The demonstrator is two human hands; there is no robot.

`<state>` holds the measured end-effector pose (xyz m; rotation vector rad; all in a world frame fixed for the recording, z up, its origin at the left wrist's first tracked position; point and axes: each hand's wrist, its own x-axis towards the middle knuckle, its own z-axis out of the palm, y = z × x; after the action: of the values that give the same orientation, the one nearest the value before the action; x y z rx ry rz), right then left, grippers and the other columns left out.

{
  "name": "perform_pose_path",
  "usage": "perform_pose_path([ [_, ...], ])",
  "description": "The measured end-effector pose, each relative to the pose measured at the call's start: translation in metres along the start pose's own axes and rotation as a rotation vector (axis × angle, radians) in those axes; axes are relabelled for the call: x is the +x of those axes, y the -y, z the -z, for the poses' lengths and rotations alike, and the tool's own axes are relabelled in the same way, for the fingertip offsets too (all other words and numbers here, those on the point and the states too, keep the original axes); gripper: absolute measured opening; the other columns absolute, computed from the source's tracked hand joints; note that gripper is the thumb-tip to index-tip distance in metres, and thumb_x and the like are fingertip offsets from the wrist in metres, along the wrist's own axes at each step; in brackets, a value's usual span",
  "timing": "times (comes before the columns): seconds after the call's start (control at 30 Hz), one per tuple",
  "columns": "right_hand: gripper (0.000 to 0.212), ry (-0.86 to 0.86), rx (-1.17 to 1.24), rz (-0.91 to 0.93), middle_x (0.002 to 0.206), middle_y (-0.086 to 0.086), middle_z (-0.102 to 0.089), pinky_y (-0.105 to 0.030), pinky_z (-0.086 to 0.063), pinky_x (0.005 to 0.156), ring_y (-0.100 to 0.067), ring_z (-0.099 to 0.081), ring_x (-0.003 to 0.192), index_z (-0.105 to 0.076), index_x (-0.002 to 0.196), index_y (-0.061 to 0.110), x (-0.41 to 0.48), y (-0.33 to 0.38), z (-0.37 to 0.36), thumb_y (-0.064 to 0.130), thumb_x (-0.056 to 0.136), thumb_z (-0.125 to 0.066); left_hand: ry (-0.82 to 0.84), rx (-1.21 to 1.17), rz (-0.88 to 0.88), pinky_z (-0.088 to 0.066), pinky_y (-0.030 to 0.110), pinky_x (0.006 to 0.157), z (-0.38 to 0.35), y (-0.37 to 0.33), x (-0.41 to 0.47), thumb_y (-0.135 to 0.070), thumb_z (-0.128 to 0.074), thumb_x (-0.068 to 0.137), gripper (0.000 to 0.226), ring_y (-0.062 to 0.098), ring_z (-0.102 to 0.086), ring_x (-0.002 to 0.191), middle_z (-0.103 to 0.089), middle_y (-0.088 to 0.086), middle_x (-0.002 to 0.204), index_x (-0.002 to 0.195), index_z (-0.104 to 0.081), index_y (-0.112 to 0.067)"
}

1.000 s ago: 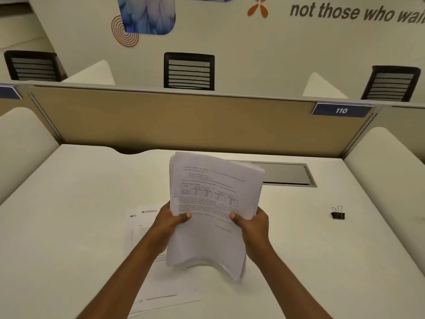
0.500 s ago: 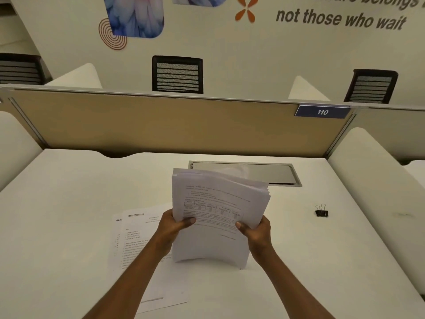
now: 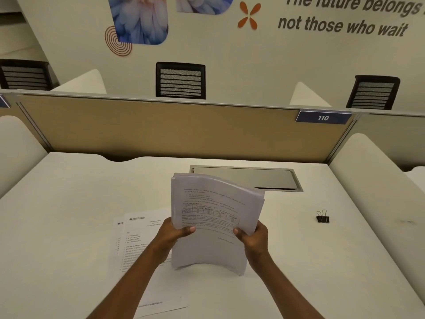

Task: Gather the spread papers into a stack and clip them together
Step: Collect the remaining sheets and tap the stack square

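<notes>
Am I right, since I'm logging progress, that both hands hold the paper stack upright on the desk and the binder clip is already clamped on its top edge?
Not quite. The head view shows the left hand and right hand holding the paper stack upright on the desk, but the binder clip lies unused on the desk to the right.

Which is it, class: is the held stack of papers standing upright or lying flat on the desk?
Upright: the stack of papers stands on its bottom edge on the desk, bowed, gripped by the left hand and right hand.
</notes>
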<state>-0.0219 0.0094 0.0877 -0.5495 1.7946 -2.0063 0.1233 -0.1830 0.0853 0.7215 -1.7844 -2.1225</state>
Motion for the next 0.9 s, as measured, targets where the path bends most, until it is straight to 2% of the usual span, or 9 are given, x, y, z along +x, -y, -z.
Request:
perform_pose_path([
  [0.07,0.027,-0.011,-0.019,-0.010,0.087,0.001,-0.077,-0.027,-0.058,0.062,-0.022,-0.071,0.079,-0.074,0.082,0.026,-0.004,-0.002,-0.003,0.009,0.061,-0.073,-0.078,-0.005,0.003,-0.059,0.039,0.083,-0.003,0.003,0.000,-0.042,-0.086,0.054,0.054,0.022,-0.072,0.098,-0.076,0.000,0.108,0.105,-0.072,-0.032],
  [0.17,0.029,-0.022,0.002,-0.029,0.088,0.003,-0.077,-0.024,-0.057,0.062,-0.018,-0.071,0.080,-0.073,0.084,0.026,-0.009,0.000,-0.006,0.007,0.062,-0.072,-0.149,-0.026,-0.011,-0.059,0.043,0.083,-0.006,0.006,-0.001,-0.040,-0.087,0.052,0.056,0.026,-0.073,0.096,-0.077,0.002,0.104,0.104,-0.072,-0.025],
  [0.3,0.029,-0.016,-0.008,-0.036,0.089,0.004,-0.076,-0.022,-0.057,0.062,-0.016,-0.071,0.081,-0.074,0.083,0.027,-0.012,0.007,-0.008,0.007,0.062,-0.072,-0.201,-0.050,-0.025,-0.060,0.034,0.075,-0.007,0.007,-0.005,-0.022,-0.086,0.057,0.043,0.026,-0.074,0.092,-0.078,0.004,0.099,0.099,-0.074,-0.021],
  [0.47,0.031,-0.027,-0.058,0.021,0.084,0.005,-0.076,-0.023,-0.057,0.061,-0.015,-0.070,0.079,-0.074,0.081,0.031,-0.016,0.009,-0.006,0.005,0.063,-0.071,-0.214,-0.067,-0.069,-0.059,0.037,0.076,-0.010,0.010,-0.009,-0.018,-0.085,0.060,0.042,0.026,-0.072,0.094,-0.077,0.007,0.103,0.100,-0.074,-0.022],
  [0.57,0.032,-0.056,-0.058,0.010,0.081,0.004,-0.075,-0.023,-0.057,0.062,-0.016,-0.070,0.081,-0.073,0.079,0.031,-0.019,0.007,-0.003,0.005,0.061,-0.072,-0.244,-0.027,-0.074,-0.060,0.032,0.074,-0.016,0.010,-0.012,-0.030,-0.085,0.058,0.045,0.026,-0.071,0.095,-0.077,0.003,0.100,0.101,-0.072,-0.024],
  [0.63,0.036,-0.052,-0.063,0.010,0.082,0.007,-0.076,-0.021,-0.057,0.061,-0.014,-0.070,0.080,-0.074,0.078,0.032,-0.018,0.006,-0.001,0.001,0.060,-0.073,-0.285,-0.037,-0.105,-0.060,0.027,0.064,-0.020,0.005,-0.014,-0.045,-0.086,0.054,0.049,0.027,-0.072,0.089,-0.078,-0.002,0.095,0.098,-0.072,-0.027],
  [0.7,0.045,-0.030,-0.084,0.010,0.081,0.008,-0.076,-0.020,-0.057,0.061,-0.014,-0.071,0.079,-0.075,0.078,0.033,-0.017,0.006,0.001,-0.010,0.064,-0.074,-0.332,-0.071,-0.173,-0.059,0.025,0.058,-0.024,-0.008,-0.014,-0.063,-0.084,0.048,0.065,0.025,-0.073,0.081,-0.078,-0.004,0.089,0.096,-0.070,-0.022],
  [0.8,0.053,-0.029,-0.104,0.011,0.081,0.005,-0.075,-0.021,-0.058,0.062,-0.017,-0.071,0.079,-0.071,0.081,0.031,-0.016,0.005,0.002,-0.019,0.066,-0.074,-0.414,-0.058,-0.327,-0.057,0.023,0.053,-0.030,-0.035,-0.012,-0.078,-0.069,0.055,0.071,0.016,-0.072,0.071,-0.075,-0.007,0.080,0.094,-0.065,-0.019],
  [0.9,0.051,-0.021,-0.114,0.020,0.085,0.001,-0.073,-0.021,-0.058,0.062,-0.018,-0.070,0.080,-0.069,0.083,0.029,-0.015,0.005,0.002,-0.019,0.066,-0.074,-0.556,-0.013,-0.397,-0.053,0.021,0.052,-0.037,-0.064,-0.005,-0.087,-0.051,0.062,0.078,0.018,-0.068,0.071,-0.068,0.000,0.079,0.097,-0.059,-0.017],
])
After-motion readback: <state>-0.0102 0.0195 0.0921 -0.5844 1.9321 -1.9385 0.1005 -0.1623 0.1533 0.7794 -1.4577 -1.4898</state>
